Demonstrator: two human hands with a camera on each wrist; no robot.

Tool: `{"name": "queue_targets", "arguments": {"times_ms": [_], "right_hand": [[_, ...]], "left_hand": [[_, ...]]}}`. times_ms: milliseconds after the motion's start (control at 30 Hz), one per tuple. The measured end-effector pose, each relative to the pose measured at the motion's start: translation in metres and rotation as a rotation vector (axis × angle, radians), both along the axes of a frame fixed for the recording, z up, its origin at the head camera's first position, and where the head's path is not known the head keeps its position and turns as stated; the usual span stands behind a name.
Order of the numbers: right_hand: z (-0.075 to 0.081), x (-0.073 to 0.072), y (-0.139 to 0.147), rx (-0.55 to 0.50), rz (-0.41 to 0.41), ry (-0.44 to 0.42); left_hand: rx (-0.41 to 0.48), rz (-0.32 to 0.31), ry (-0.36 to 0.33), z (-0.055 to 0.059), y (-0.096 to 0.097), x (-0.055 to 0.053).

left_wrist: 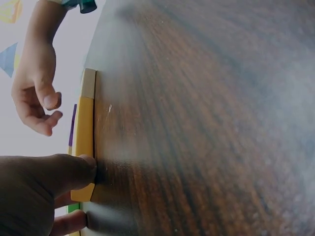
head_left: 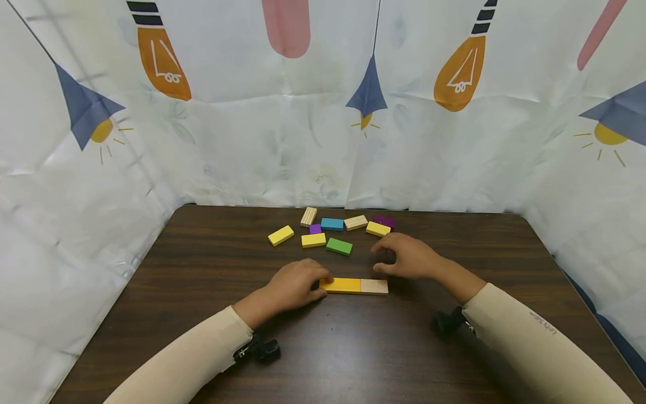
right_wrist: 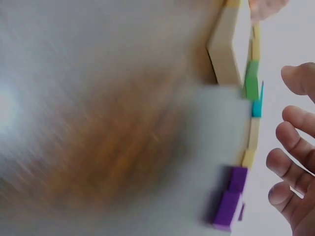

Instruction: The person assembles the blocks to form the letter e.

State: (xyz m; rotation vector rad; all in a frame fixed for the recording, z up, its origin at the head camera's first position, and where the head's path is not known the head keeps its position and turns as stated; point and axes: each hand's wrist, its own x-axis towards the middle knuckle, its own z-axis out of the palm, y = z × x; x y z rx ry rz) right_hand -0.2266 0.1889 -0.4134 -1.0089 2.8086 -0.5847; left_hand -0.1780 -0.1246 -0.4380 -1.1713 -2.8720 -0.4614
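My left hand [head_left: 298,285] pinches the left end of an orange-yellow wooden block [head_left: 343,285] between thumb and fingers. A plain wooden block [head_left: 374,287] lies end to end with it, forming one straight row on the table. In the left wrist view the thumb [left_wrist: 74,169] presses the near side of the orange-yellow block. My right hand [head_left: 411,257] hovers above and right of the plain block, its fingers loosely bent and holding nothing. The right wrist view shows the fingers [right_wrist: 290,137] spread apart. Just left of that hand lies a green block [head_left: 339,247].
Behind the row lie several loose blocks: yellow [head_left: 313,240], blue [head_left: 332,224], plain wood [head_left: 355,223] and purple [head_left: 315,229]. A yellow block [head_left: 378,229] partly covers another purple block [head_left: 386,220] near the right hand. A printed white curtain [head_left: 227,151] surrounds the dark table [head_left: 212,252].
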Motion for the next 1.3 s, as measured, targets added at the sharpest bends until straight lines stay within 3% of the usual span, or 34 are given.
{"name": "queue_targets", "arguments": {"times_ms": [300, 633, 933, 1300], "right_hand": [[0.007, -0.031, 0.009, -0.002, -0.093, -0.022], [0.003, -0.061, 0.019, -0.029, -0.170, -0.034], [-0.004, -0.078, 0.024, -0.020, -0.194, -0.021], [-0.012, -0.086, 0.025, -0.005, -0.202, -0.035]], "left_hand": [[0.003, -0.005, 0.002, -0.001, -0.001, -0.001], [-0.012, -0.008, 0.006, 0.001, -0.001, -0.001], [-0.010, -0.012, 0.016, -0.001, -0.001, -0.001], [-0.002, -0.014, 0.020, -0.001, -0.001, -0.001]]}}
